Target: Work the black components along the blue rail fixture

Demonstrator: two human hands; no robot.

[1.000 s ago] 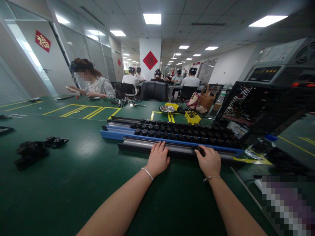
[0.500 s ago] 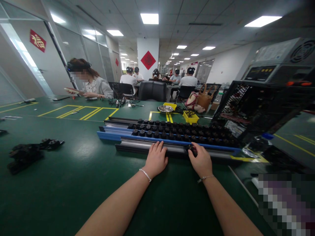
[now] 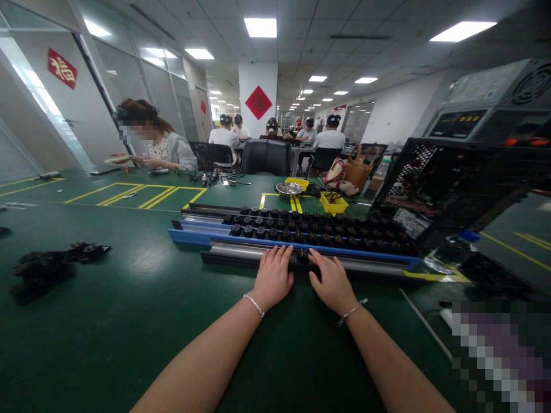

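Note:
A long black rail with a silver channel (image 3: pixel 241 252) lies across the table in front of me. My left hand (image 3: pixel 274 278) rests on it with fingers stretched out flat, just left of a small black round-topped part (image 3: pixel 303 254) in the channel. From the right, the fingertips of my right hand (image 3: pixel 331 281) touch or nearly touch that part. Its fingers are extended and its thumb stands apart. Beyond the near rail, blue-edged rails (image 3: pixel 193 236) carry rows of similar black parts (image 3: pixel 273 233).
Black parts (image 3: pixel 41 272) lie in a pile at left. At right are an open computer case (image 3: pixel 400 178) and a water bottle (image 3: pixel 451 252). Behind the rails stand a metal bowl (image 3: pixel 289 189) and a yellow tray (image 3: pixel 334 204). A co-worker (image 3: pixel 172 152) sits far left.
My right hand has moved left along the rail, and the small black part has shifted left with it, close to my left fingertips. Its pinch has loosened. My left hand has stayed put.

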